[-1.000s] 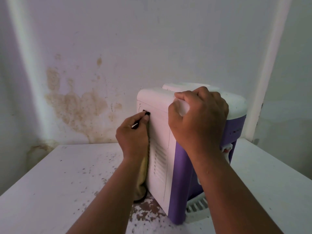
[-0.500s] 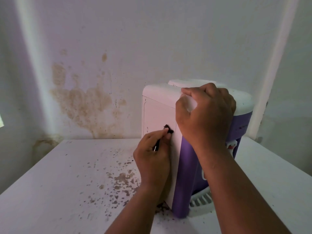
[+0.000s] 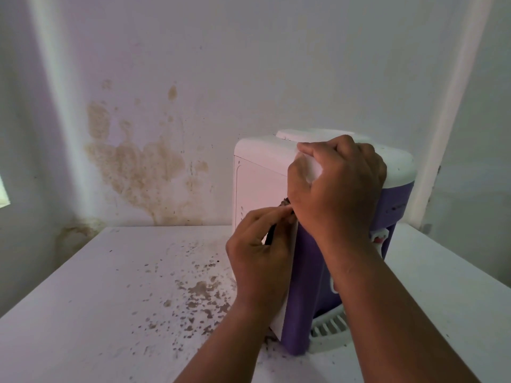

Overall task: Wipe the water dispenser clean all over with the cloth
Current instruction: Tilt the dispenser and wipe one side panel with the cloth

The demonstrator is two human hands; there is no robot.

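Note:
The water dispenser (image 3: 257, 186) has a white top and back panel and purple sides. It stands on a white table (image 3: 110, 299), its back panel turned toward me. My left hand (image 3: 257, 252) presses against the lower back panel near the purple edge and grips the cloth. Only a dark edge of the cloth (image 3: 270, 235) shows between its fingers. My right hand (image 3: 337, 189) curls over the dispenser's top near corner and holds it.
Brown specks and stains cover the table left of and in front of the dispenser. The wall behind has a large brown stain (image 3: 138, 167). A white drip tray (image 3: 329, 330) and a red-tipped tap (image 3: 377, 239) sit on the dispenser's right side.
My left hand slid with the cloth rightward and down across the back panel, from its upper left corner to the purple edge. The cloth's hanging part no longer shows. My right hand kept its hold.

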